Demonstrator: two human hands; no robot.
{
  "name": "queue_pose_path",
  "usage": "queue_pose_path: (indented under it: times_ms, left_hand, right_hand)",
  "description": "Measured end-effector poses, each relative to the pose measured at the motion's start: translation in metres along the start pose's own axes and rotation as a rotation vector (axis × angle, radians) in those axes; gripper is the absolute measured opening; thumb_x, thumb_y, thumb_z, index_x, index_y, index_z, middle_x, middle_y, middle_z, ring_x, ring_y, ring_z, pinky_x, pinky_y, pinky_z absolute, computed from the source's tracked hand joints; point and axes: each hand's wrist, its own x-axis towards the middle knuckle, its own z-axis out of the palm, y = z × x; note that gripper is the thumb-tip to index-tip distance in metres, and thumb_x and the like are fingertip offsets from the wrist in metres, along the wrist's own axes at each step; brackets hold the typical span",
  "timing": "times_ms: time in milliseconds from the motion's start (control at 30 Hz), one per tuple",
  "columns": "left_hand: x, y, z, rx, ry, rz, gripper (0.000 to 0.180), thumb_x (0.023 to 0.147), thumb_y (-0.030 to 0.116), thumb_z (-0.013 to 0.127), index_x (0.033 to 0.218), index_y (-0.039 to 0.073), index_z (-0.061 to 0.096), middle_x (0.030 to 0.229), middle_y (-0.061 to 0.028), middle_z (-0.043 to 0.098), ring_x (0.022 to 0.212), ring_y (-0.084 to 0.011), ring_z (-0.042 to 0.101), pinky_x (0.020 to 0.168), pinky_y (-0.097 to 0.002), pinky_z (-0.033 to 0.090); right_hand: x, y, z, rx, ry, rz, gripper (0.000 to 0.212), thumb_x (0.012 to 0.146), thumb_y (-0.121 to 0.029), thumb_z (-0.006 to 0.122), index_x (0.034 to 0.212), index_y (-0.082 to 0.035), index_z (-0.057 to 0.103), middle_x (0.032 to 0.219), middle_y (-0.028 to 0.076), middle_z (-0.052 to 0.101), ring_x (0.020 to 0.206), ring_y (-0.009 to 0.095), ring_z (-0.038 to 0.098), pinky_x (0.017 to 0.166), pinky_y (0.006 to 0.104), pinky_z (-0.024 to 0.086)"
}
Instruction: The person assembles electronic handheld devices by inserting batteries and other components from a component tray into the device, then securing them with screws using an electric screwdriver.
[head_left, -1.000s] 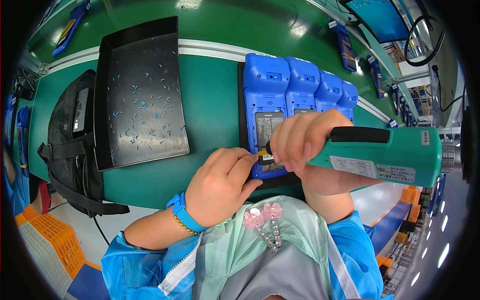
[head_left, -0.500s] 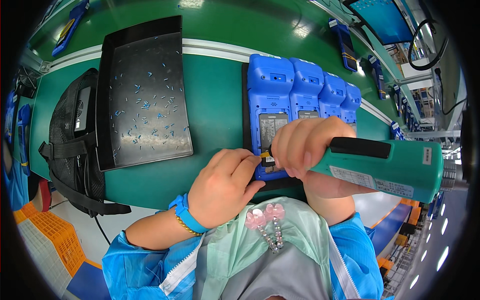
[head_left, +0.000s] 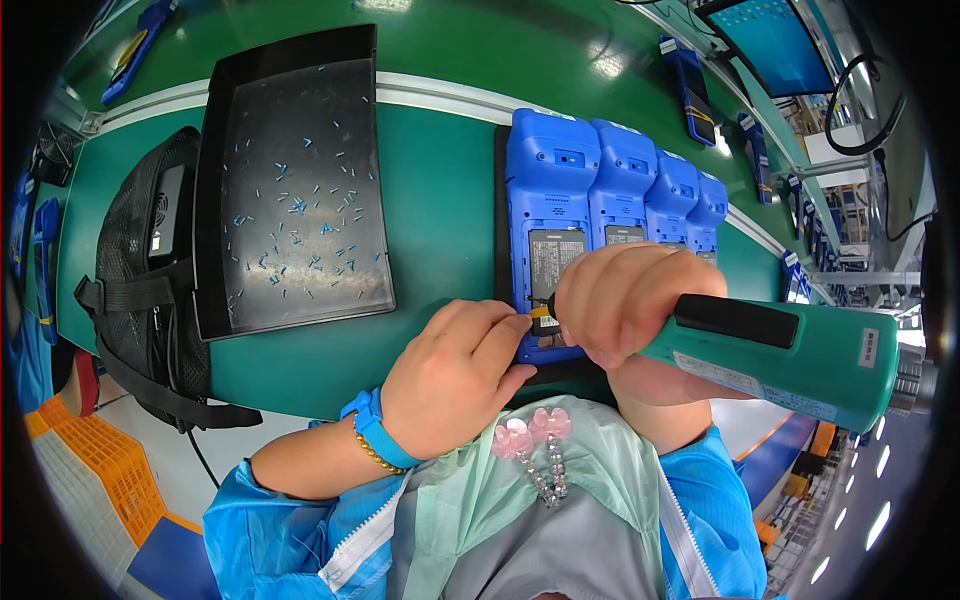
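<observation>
My right hand (head_left: 630, 305) is wrapped round a green electric screwdriver (head_left: 800, 365) with a black lever. Its thin dark bit (head_left: 540, 301) points left over the lower part of the nearest blue handheld device (head_left: 555, 200). That device lies back side up, with a labelled battery bay showing; my right hand hides part of it. At its lower left edge rests my left hand (head_left: 450, 350), fingers curled, tips beside the bit. Whatever the left fingertips pinch is too small to make out.
More blue devices (head_left: 625, 165) stand in a row to the right on a dark mat. On the left, a black tray (head_left: 330, 290) holds many small blue-tipped screws beside a black mesh bag (head_left: 130, 240). Beyond the rail runs a green surface (head_left: 470, 40) with further devices. A monitor (head_left: 770, 45) is at far right.
The screwdriver's rear end has dropped a little, and its bit now shows above the left fingertips. The tray and devices sit slightly farther right in view. Left hand stays near the device edge.
</observation>
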Motion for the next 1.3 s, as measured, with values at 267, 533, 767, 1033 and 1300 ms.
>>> queue_pose_path:
  times_ms: [267,533,767,1033,1300]
  left_hand:
    - [0.002,0.001,0.001,-0.004,0.054,0.002,0.046,0.067,0.012,0.086,0.107,0.000,0.067,0.107,-0.0146,0.066,0.094,-0.0335,0.064,0.082,-0.0405,0.054]
    - [0.002,0.001,0.001,0.000,0.048,-0.003,0.047,0.067,0.012,0.086,0.108,0.001,0.067,0.106,-0.0143,0.066,0.093,-0.0327,0.064,0.082,-0.0401,0.054]
    - [0.003,0.003,0.002,-0.021,0.060,-0.021,0.049,0.067,0.013,0.087,0.111,0.001,0.067,0.106,-0.0145,0.066,0.092,-0.0337,0.064,0.082,-0.0405,0.054]
    - [0.010,0.008,0.000,0.048,-0.054,-0.004,0.055,0.063,0.016,0.090,0.112,0.005,0.068,0.106,-0.0112,0.059,0.096,-0.0309,0.058,0.081,-0.0407,0.051]
    - [0.014,0.012,0.003,0.096,-0.083,-0.019,0.053,0.062,0.011,0.088,0.111,0.006,0.070,0.101,-0.0092,0.058,0.091,-0.0279,0.056,0.077,-0.0386,0.051]
  right_hand:
    - [0.002,-0.003,0.000,-0.001,0.009,0.028,0.027,0.092,-0.019,0.069,0.073,-0.004,0.057,0.061,0.007,0.057,0.054,0.023,0.056,0.052,0.0331,0.045]
    - [0.004,-0.012,-0.005,0.072,-0.020,0.030,0.032,0.092,-0.028,0.067,0.075,-0.004,0.057,0.062,0.010,0.057,0.054,0.024,0.053,0.056,0.0365,0.046]
    - [0.004,-0.030,-0.005,0.117,0.018,0.062,0.037,0.097,-0.035,0.060,0.079,-0.003,0.056,0.064,0.013,0.058,0.057,0.024,0.054,0.056,0.0377,0.046]
    - [-0.014,-0.030,-0.042,0.036,0.088,-0.078,0.083,0.081,-0.089,0.045,0.086,-0.006,0.051,0.063,0.005,0.053,0.053,0.018,0.051,0.050,0.0332,0.043]
    - [-0.028,-0.039,-0.048,-0.149,0.174,0.220,0.082,0.083,-0.084,0.048,0.085,-0.003,0.057,0.066,0.011,0.058,0.055,0.021,0.056,0.055,0.0341,0.048]
